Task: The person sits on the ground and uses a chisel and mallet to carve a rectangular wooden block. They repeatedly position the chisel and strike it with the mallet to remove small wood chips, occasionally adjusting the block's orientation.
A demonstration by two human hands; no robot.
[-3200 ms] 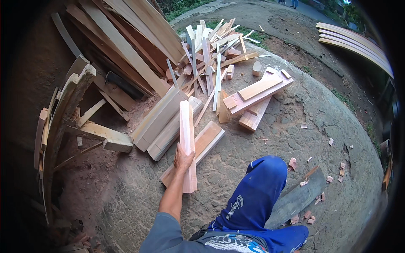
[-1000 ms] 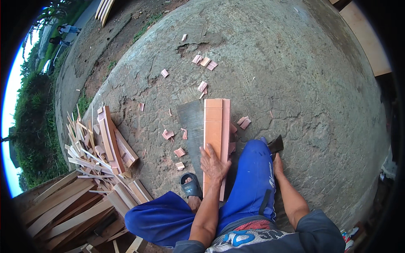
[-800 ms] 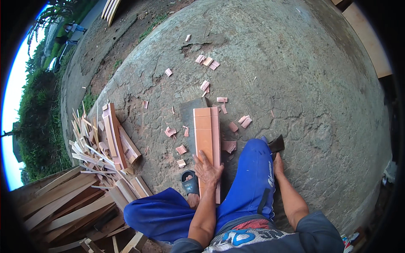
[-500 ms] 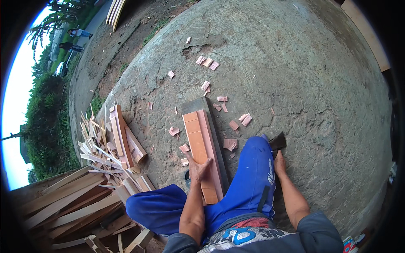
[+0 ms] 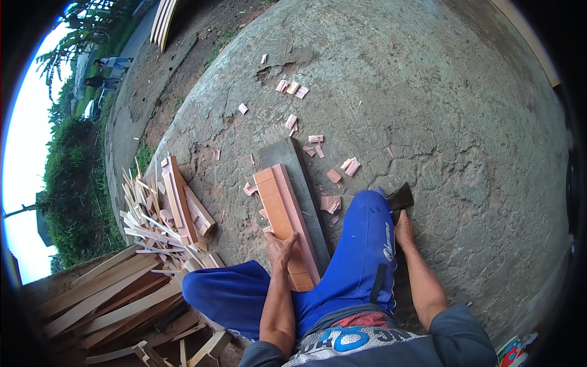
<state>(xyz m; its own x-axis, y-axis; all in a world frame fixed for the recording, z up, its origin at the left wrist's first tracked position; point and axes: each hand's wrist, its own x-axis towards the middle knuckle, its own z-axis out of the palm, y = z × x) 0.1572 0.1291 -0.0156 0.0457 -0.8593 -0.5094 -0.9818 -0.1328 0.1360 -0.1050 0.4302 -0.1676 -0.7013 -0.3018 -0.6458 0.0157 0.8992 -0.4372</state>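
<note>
My left hand (image 5: 281, 249) is wrapped around the lower half of a long wooden piece (image 5: 276, 205). The piece has an orange-brown face scored with cross lines and a pale pink step cut along its right side. It lies slantwise over the left part of a dark grey plank (image 5: 295, 177) on the ground, its near end by my lap. Beside my right knee, my right hand (image 5: 403, 231) is closed on a hatchet with a dark, flared blade (image 5: 400, 197); most of its handle is hidden.
Pink wood chips (image 5: 330, 203) are scattered over the rough concrete (image 5: 465, 134). At left stand a stepped wooden piece (image 5: 178, 199) and a heap of offcuts (image 5: 147, 214), with long boards (image 5: 116, 287) nearer me. Two people (image 5: 107, 73) are far off at upper left.
My left hand has shifted the wooden piece left and slightly toward me, baring more of the dark plank. My fingers now curl around it. The hatchet stays beside my right knee.
</note>
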